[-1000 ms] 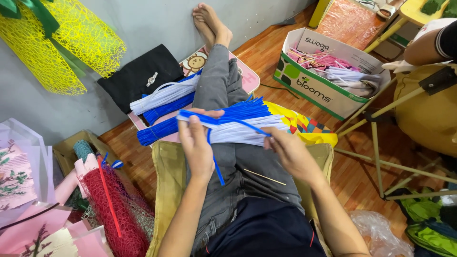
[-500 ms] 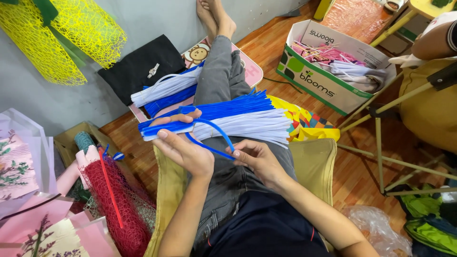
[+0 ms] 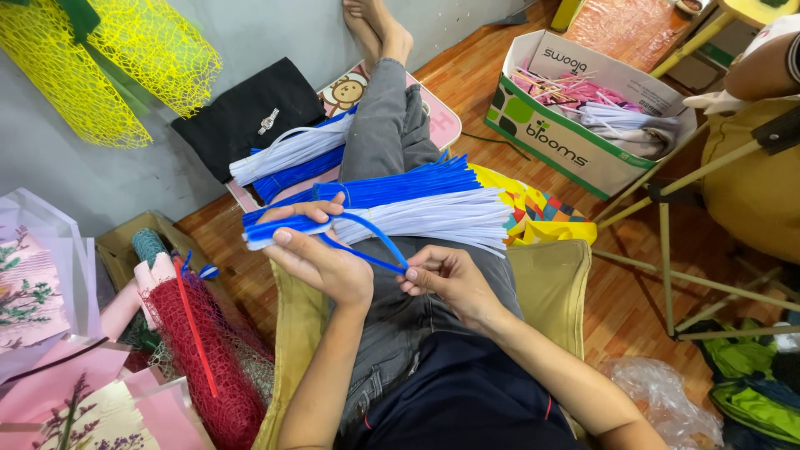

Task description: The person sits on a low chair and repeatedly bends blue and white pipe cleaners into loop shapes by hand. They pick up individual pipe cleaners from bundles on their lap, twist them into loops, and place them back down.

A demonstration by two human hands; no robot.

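Observation:
My left hand [image 3: 321, 254] grips one end of a thick bundle of blue and white pipe cleaners [image 3: 417, 204] that lies across my lap. A single blue pipe cleaner [image 3: 375, 242] loops around that end, and my right hand [image 3: 446, 279] pinches its loose end just right of the left hand. My legs in grey trousers [image 3: 387, 117] stretch away toward the wall. A second pile of white and blue pipe cleaners [image 3: 287, 158] rests on a small pink table [image 3: 442, 125] beyond my left hand.
A cardboard box [image 3: 575, 125] of pink and white sticks stands at upper right. Red netting [image 3: 208, 358], pink wrapping sheets [image 3: 50, 333] and a small box lie at left. Yellow mesh [image 3: 108, 58] and a black bag [image 3: 246, 112] lean on the wall. Another person's arm [image 3: 762, 67] shows at far right.
My left hand has turned and slid to the bundle's left end. The right hand drew back toward my body, pulling a single blue pipe cleaner into a loop around the bundle.

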